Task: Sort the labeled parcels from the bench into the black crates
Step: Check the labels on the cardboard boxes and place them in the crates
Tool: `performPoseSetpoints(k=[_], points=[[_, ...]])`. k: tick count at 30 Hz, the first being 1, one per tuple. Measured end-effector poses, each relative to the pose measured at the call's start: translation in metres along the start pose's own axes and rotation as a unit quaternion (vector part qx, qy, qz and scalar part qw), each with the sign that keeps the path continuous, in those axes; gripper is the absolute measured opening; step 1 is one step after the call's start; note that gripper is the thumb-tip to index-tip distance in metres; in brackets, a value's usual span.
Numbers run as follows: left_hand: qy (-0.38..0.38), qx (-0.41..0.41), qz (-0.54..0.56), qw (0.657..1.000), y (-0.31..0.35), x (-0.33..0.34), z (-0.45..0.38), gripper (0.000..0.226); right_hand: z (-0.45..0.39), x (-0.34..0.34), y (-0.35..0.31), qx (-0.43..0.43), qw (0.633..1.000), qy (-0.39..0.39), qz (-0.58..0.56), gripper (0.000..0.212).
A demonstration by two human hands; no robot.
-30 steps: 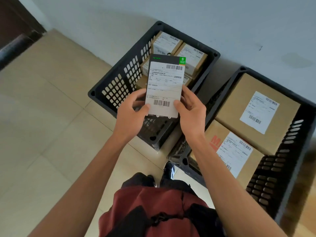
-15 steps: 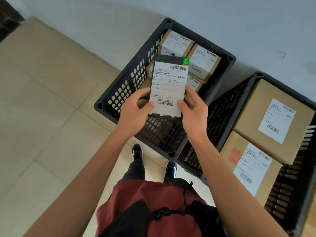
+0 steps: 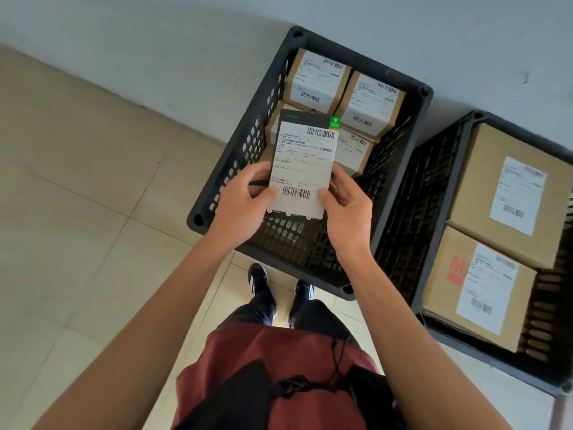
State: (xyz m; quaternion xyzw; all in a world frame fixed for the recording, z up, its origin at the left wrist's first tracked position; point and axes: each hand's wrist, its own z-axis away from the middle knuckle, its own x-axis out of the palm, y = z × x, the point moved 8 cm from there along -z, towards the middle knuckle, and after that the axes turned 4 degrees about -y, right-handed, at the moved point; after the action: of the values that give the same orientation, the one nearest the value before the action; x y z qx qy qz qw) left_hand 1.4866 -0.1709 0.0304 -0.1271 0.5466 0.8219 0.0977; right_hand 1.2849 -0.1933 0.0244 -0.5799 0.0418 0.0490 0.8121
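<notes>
Black plastic, perforated: left crate (image 3: 248, 150) standing on tiled floor against the wall, holding four small brown labelled boxes (image 3: 316, 79) toward its far end, near half showing bare mesh. Right crate (image 3: 434, 187) sitting just beside it, carrying two large cartons (image 3: 483, 293) with labels up.

Compared with a second ago, framing shifted: left crate now lying more squarely beneath the hands, feet closer to its near rim. Reading as an approach completed, placement into this crate likely the step in hand; not yet released.

Flat dark parcel (image 3: 302, 166) with white shipping label being held above the left crate's open near half, label facing up toward the camera. Long axis running away from the body toward the wall, green-tagged end farthest, lower barcode end nearest.

Left hand (image 3: 245, 209) gripping the near left edge, thumb pressing on the label face. Right hand (image 3: 347, 209) gripping the near right edge likewise, thumb on top.
</notes>
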Motion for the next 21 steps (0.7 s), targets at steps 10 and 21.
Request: performPoseSetpoints(k=[10,21], points=[[-0.066,-0.083,-0.033,0.994,-0.024,0.017,-0.009,0.057,-0.022,0.000,0.022,0.014,0.998,-0.050,0.032,0.046],[-0.031,-0.078,-0.222,0.971,-0.045,-0.010,-0.026,0.050,-0.038,0.041,0.068,0.056,0.936,-0.211,0.278,0.078]])
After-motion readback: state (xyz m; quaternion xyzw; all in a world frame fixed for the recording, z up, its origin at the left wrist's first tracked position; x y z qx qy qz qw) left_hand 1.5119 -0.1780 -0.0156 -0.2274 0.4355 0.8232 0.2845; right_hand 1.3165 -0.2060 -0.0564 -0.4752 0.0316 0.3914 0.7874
